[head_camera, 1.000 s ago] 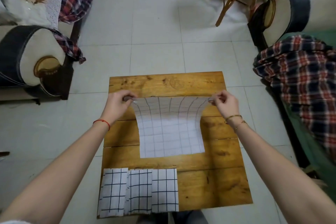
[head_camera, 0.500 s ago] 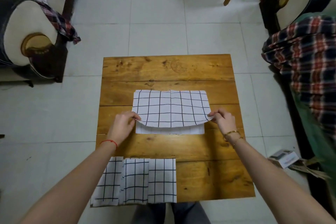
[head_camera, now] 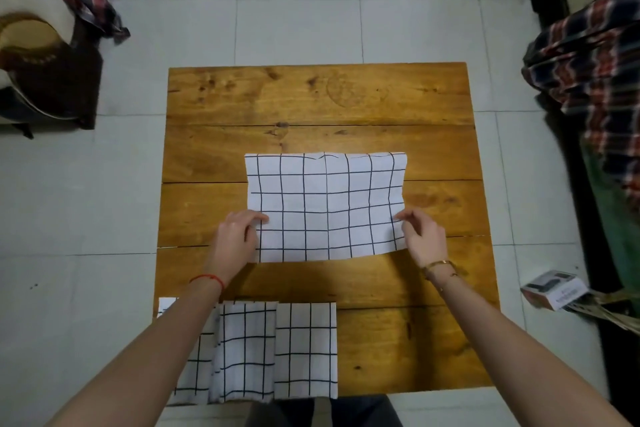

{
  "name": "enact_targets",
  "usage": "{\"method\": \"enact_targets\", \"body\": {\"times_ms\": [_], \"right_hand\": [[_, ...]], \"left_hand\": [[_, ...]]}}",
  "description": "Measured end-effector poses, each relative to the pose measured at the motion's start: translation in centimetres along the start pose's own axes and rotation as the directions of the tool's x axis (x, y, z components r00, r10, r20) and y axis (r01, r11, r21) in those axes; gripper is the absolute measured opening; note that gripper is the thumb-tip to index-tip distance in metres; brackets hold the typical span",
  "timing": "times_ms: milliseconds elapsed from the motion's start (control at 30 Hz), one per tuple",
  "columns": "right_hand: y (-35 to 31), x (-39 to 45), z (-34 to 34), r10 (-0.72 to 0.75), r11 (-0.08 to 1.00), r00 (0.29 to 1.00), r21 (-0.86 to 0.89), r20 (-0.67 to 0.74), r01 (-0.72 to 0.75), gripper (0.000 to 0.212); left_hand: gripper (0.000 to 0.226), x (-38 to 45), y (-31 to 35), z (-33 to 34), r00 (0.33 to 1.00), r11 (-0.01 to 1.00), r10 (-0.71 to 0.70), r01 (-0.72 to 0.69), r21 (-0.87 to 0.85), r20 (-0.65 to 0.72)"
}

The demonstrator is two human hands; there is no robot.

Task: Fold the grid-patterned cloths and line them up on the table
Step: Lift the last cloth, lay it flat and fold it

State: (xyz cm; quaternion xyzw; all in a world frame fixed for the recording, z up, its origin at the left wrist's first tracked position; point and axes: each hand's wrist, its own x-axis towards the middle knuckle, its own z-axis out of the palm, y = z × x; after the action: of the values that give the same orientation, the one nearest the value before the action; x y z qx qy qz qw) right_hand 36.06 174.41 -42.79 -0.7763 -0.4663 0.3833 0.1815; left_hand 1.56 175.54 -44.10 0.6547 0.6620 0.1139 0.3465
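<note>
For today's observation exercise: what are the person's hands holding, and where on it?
The half-folded grid-patterned cloth: left hand at its near-left corner, right hand at its near-right corner.

A second ago I hold the cloth [head_camera: 325, 206] up by its far corners; now its top half is down over the bottom half, folded flat on the surface [head_camera: 311, 97]. My left hand [head_camera: 235, 239] and right hand [head_camera: 424, 237] now sit at its near corners, lower than before.
</note>
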Motion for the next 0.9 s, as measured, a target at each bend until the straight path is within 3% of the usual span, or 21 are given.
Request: {"method": "enact_targets", "body": {"times_ms": [167, 300, 400, 533, 633, 767, 900], "right_hand": [[-1.5, 3.1, -0.1, -0.106, 0.985, 0.978, -0.152, -0.177, 0.079, 0.011], [-3.4, 6.7, 0.0, 0.046, 0.999, 0.941, 0.028, -0.337, -0.039, 0.013], [-4.7, 9.0, 0.2, 0.187, 0.977, 0.939, 0.159, -0.288, -0.146, 0.023], [-5.3, 10.9, 0.8, 0.311, 0.948, 0.929, 0.133, -0.2, -0.288, 0.028], [-5.4, 11.6, 1.4, 0.394, 0.911, 0.9, 0.214, -0.187, -0.354, 0.033], [-5.3, 12.4, 1.7, 0.453, 0.851, 0.858, 0.402, -0.24, -0.337, 0.03], [-4.9, 13.3, 1.6, 0.522, 0.784, 0.821, 0.508, -0.232, -0.356, 0.027]], "left_hand": [[0.025, 3.5, 0.4, -0.7, 0.975, 0.994, -0.11, 0.102, -0.048, -0.195], [0.034, 6.9, 0.9, -1.3, 0.906, 0.942, -0.319, 0.272, -0.195, -0.279], [0.04, 9.3, 0.3, -1.8, 0.854, 0.867, -0.47, 0.398, -0.301, -0.223], [0.018, 11.1, 0.7, -2.0, 0.851, 0.841, -0.505, 0.447, -0.304, -0.143], [0.015, 11.6, 1.1, -1.9, 0.829, 0.799, -0.554, 0.503, -0.329, -0.078], [0.013, 12.1, 0.9, -1.8, 0.793, 0.744, -0.603, 0.519, -0.421, -0.09], [0.02, 12.5, 0.8, -2.2, 0.806, 0.781, -0.566, 0.456, -0.427, -0.172]]}}
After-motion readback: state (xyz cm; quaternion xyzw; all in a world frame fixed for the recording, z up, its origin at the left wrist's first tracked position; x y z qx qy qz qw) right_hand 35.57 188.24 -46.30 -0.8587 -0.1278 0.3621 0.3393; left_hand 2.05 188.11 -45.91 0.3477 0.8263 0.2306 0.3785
